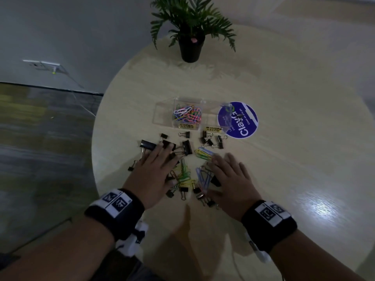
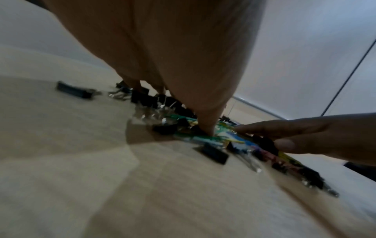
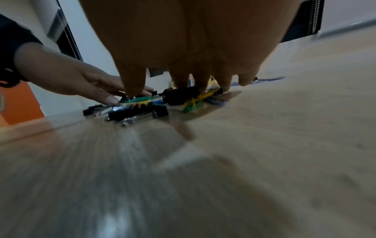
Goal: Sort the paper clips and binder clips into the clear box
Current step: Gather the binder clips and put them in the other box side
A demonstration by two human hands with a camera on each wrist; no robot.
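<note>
A clear box (image 1: 164,112) stands mid-table; its middle compartment holds several coloured paper clips (image 1: 187,114). In front of it black binder clips (image 1: 187,147) and coloured paper clips (image 1: 204,153) lie scattered. My left hand (image 1: 155,173) lies flat, fingers straight, on the left of the pile, fingertips at a large binder clip (image 1: 148,145). My right hand (image 1: 229,179) lies flat on the right of the pile, touching blue paper clips (image 1: 203,176). In the left wrist view my left hand's fingers (image 2: 207,122) press down on the clips (image 2: 213,138). In the right wrist view my right hand's fingertips (image 3: 134,87) rest on the pile (image 3: 179,96).
A potted plant (image 1: 191,27) stands at the table's far edge. A round blue sticker (image 1: 238,119) lies right of the box. The round wooden table (image 1: 284,159) ends close on the left, with floor beyond.
</note>
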